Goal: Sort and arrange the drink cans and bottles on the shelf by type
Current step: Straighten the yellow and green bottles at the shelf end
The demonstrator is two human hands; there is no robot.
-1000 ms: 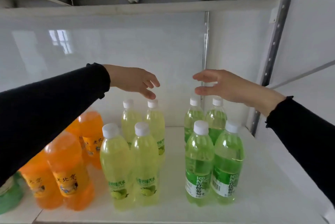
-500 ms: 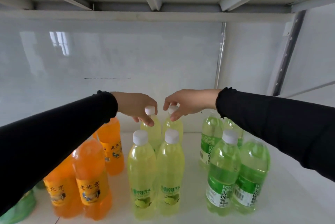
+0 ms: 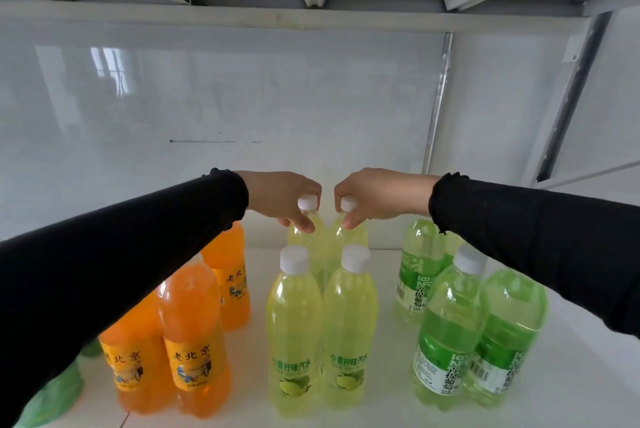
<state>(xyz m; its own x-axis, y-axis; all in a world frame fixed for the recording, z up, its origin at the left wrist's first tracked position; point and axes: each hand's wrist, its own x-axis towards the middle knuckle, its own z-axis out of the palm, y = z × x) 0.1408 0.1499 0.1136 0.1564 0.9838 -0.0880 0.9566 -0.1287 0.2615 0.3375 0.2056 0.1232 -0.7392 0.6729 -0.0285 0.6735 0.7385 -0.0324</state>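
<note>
So left hand [image 3: 280, 199] pinches the back-left lemon-lime soda bottle [image 3: 308, 233] at its neck, right hand [image 3: 374, 195] pinches the back-right one [image 3: 349, 233], both upright on the white shelf [image 3: 381, 403].

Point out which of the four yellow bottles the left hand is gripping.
The left hand grips the back-left yellow bottle at its neck; the right hand holds its back-right neighbour, and the front pair stands untouched.

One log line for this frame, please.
left hand: gripping rear-left yellow bottle neck | right hand: gripping rear-right yellow bottle neck | both bottles upright
</note>
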